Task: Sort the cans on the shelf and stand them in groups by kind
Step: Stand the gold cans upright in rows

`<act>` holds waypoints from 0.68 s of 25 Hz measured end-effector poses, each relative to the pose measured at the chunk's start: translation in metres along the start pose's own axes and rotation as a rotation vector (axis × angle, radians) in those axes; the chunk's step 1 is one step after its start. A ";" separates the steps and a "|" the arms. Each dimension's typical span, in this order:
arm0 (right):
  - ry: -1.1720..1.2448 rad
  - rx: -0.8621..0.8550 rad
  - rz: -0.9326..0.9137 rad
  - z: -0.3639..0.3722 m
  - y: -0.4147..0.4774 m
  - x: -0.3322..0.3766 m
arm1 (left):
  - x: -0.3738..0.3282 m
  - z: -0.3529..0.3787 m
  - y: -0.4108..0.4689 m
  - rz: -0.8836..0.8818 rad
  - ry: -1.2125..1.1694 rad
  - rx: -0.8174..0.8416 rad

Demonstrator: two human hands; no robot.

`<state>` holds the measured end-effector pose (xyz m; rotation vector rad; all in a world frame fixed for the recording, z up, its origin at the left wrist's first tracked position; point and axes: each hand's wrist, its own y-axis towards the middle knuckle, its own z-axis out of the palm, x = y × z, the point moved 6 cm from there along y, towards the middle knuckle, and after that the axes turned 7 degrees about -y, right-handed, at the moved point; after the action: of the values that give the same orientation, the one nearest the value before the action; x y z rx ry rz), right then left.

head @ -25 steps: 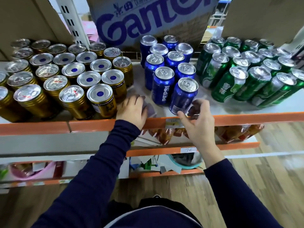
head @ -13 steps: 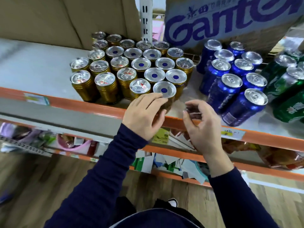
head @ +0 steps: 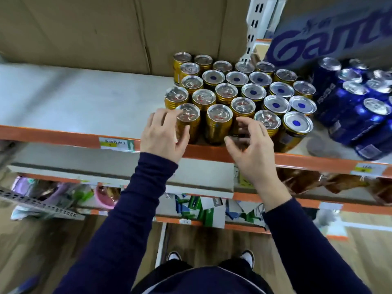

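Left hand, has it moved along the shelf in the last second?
Yes. The left hand went leftward along the front gold cans, from the right-end blue-dot can to the leftmost can.

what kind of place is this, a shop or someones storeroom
Most likely a shop aisle, perhaps a stockroom: orange-edged metal shelving with paper price labels, gold metal drink cans and blue Pepsi cans stocked in bulk, brown cardboard cartons behind.

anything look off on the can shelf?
Yes. The gold cans stand as one block, but their tops differ. Several toward the right show a plain end with a blue dot, e.g. the front-right can; the rest show pull tabs. Possibly upside down, or a second kind. Nothing spilled or toppled.
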<state>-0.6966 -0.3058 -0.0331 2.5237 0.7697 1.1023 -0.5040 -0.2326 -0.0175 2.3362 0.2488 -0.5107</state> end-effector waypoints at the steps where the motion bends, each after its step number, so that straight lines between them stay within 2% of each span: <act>1: -0.032 -0.006 0.049 0.006 0.002 0.001 | 0.012 0.004 0.004 -0.073 -0.025 0.061; 4: -0.136 0.018 0.185 0.023 0.008 -0.001 | 0.032 0.030 0.011 -0.291 -0.090 0.275; 6: -0.167 0.045 0.220 0.034 0.011 -0.001 | 0.033 0.039 0.014 -0.337 -0.107 0.297; 9: -0.132 -0.033 0.277 0.039 0.017 -0.002 | 0.034 0.042 0.019 -0.301 -0.131 0.252; 12: -0.220 -0.128 0.314 0.038 0.022 -0.004 | 0.033 0.033 0.020 -0.235 -0.165 0.162; 17: -0.201 -0.192 0.197 0.032 0.025 0.002 | 0.037 0.000 0.029 -0.211 -0.275 -0.008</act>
<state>-0.6628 -0.3264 -0.0424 2.5340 0.3514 0.9109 -0.4615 -0.2527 -0.0157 2.2116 0.3675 -0.9233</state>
